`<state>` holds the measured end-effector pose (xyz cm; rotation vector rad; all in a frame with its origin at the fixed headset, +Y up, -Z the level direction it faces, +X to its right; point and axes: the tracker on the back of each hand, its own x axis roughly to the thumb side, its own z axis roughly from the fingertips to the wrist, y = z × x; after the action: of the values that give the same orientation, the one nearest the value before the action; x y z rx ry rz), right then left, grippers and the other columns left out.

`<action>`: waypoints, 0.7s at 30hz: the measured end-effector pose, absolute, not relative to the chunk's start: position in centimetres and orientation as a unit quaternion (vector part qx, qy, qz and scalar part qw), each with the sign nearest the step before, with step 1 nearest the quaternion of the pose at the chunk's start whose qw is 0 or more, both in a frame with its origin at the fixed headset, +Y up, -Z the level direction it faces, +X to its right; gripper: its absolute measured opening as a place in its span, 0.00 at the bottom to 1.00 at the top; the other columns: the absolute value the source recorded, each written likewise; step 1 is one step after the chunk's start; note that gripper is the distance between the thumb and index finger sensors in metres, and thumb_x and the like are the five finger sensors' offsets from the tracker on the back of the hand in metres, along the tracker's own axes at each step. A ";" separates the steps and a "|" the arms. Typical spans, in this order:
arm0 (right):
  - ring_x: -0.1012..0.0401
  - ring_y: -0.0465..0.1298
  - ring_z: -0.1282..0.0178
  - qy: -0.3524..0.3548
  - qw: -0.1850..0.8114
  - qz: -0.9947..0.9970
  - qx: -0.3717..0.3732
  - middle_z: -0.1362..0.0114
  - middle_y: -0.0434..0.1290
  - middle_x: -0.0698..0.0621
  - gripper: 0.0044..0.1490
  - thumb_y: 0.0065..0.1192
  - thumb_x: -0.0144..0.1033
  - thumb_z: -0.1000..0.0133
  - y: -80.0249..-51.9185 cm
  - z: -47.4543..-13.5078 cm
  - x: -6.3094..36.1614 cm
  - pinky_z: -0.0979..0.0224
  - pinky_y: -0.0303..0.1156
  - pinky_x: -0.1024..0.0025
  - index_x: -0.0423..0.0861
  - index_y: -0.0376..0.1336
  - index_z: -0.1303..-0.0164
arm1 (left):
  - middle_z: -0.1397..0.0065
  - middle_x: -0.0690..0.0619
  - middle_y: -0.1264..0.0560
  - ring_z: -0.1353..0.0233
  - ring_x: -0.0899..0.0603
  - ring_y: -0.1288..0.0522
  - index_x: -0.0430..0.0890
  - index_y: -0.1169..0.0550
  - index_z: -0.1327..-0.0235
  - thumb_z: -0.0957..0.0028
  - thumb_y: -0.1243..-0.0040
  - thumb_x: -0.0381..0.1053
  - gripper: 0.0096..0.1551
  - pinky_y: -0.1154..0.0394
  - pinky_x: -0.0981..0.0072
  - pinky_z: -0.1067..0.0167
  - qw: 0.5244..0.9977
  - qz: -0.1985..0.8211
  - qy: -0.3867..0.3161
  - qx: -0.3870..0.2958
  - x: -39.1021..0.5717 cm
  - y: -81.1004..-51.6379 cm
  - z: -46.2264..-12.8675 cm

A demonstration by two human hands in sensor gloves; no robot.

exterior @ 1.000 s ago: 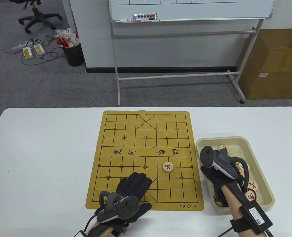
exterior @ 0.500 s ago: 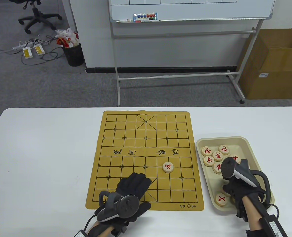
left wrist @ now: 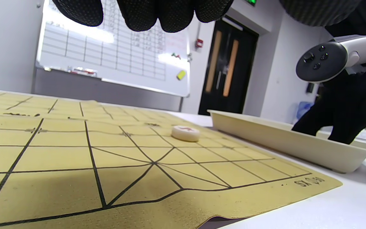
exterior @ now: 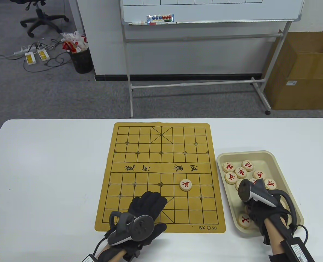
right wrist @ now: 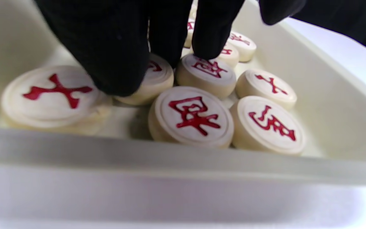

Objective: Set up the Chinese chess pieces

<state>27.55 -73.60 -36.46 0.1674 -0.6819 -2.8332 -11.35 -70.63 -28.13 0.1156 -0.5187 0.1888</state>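
A yellow chess board lies on the white table. One red-marked piece sits on its near half; it also shows in the left wrist view. My left hand rests flat and open on the board's near edge, holding nothing. A cream tray right of the board holds several red-marked pieces. My right hand reaches into the tray's near half. In the right wrist view my thumb and fingers pinch one piece that still lies in the tray.
A piece marked with a cross lies at the tray's near left corner. A whiteboard stand and a cardboard box stand on the floor beyond the table.
My right hand moved from the tray's left side to its near half and lowered onto the pieces, uncovering those at the far end. My left hand has not moved.
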 end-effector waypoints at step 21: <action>0.50 0.68 0.22 -0.176 0.120 -0.975 0.057 0.29 0.72 0.52 0.42 0.76 0.47 0.55 -73.3 -36.8 27.7 0.17 0.51 0.35 0.53 0.63 0.28 | 0.14 0.49 0.46 0.14 0.38 0.45 0.54 0.45 0.21 0.58 0.50 0.70 0.50 0.42 0.34 0.23 0.961 0.092 -0.254 0.056 -11.3 -70.6 -28.2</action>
<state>27.72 -73.33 -36.82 0.1654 -0.5146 -2.8502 -11.31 -70.63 -28.15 0.1130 -0.5154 0.1874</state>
